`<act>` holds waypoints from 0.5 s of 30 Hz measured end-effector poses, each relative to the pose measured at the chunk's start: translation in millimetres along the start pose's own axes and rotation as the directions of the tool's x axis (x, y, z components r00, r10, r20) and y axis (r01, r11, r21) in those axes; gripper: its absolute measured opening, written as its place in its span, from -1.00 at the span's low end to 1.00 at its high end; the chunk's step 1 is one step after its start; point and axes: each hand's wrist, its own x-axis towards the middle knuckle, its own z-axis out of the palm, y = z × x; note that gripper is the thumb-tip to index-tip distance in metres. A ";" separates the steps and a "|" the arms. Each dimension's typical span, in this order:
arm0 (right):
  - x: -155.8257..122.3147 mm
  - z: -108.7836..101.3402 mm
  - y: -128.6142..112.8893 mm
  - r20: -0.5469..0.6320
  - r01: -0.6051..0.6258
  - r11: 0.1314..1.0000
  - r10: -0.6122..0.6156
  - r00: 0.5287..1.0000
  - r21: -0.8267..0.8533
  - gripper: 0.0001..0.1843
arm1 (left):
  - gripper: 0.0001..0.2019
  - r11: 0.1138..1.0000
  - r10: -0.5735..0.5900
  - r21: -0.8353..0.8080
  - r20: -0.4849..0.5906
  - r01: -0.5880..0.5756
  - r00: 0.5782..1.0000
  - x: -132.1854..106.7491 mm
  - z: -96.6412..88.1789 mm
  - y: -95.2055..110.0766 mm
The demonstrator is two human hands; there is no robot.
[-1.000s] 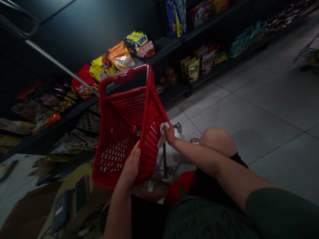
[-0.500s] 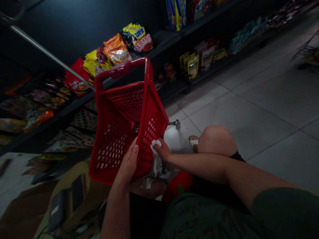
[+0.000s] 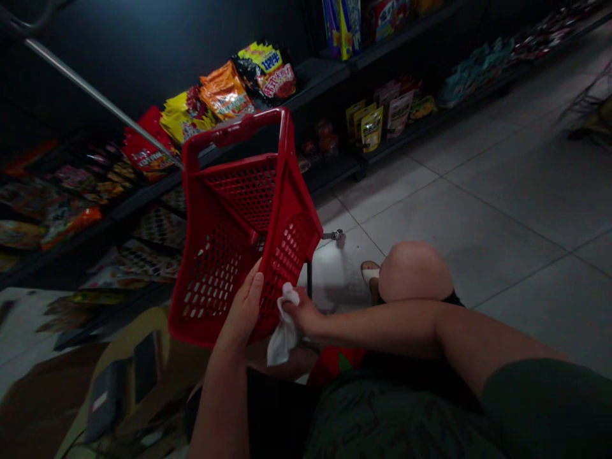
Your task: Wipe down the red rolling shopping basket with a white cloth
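Observation:
A red plastic shopping basket (image 3: 299, 233) with perforated walls and a carry handle stands tilted before me; a small caster on a metal arm shows at its right. My left hand (image 3: 245, 309) is closed on its near rim, the fingers partly hidden behind the edge. Pinched in my right hand (image 3: 303, 313) is a crumpled white cloth (image 3: 283, 339), hanging down by the lower part of the basket's perforated side. Whether the cloth touches the basket, I cannot tell.
Dark shelves (image 3: 320, 73) with snack bags (image 3: 225, 91) run behind the basket. A metal pole (image 3: 102, 102) slants across the left. Two dark, flat devices lie on a yellowish seat (image 3: 157, 319) at lower left. Grey floor tiles (image 3: 502, 210) extend to the right.
My right hand has moved down and slightly left along the basket's side with the cloth, which now hangs lower. My left hand keeps its hold on the rim.

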 end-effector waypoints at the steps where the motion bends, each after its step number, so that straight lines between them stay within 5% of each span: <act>1: -11.5 4.9 -4.5 0.070 0.040 0.999 -0.041 0.997 0.005 -0.62 | -0.45 1.000 -0.007 -0.013 -0.005 0.007 1.000 1.1 0.3 -0.4; 3: -24.2 10.0 -20.4 0.192 0.212 0.977 -0.209 0.959 0.000 -0.60 | -0.45 0.997 -0.049 -0.059 -0.004 0.049 0.999 3.0 1.3 -0.3; 6: -21.8 2.0 -38.8 0.300 0.505 0.863 -0.472 0.829 -0.035 -0.67 | -0.44 0.985 -0.096 -0.142 0.023 0.098 0.995 5.0 3.3 -0.2; 10: -0.7 -28.7 -25.2 0.552 0.716 0.691 -0.560 0.618 -0.102 -0.87 | -0.45 0.991 -0.032 -0.128 0.017 0.034 0.999 6.6 3.6 -3.4; 15: 3.9 -33.8 -12.5 0.586 0.740 0.629 -0.514 0.627 -0.241 -0.88 | -0.44 0.997 -0.007 -0.075 -0.001 0.007 1.000 8.3 -1.5 -8.0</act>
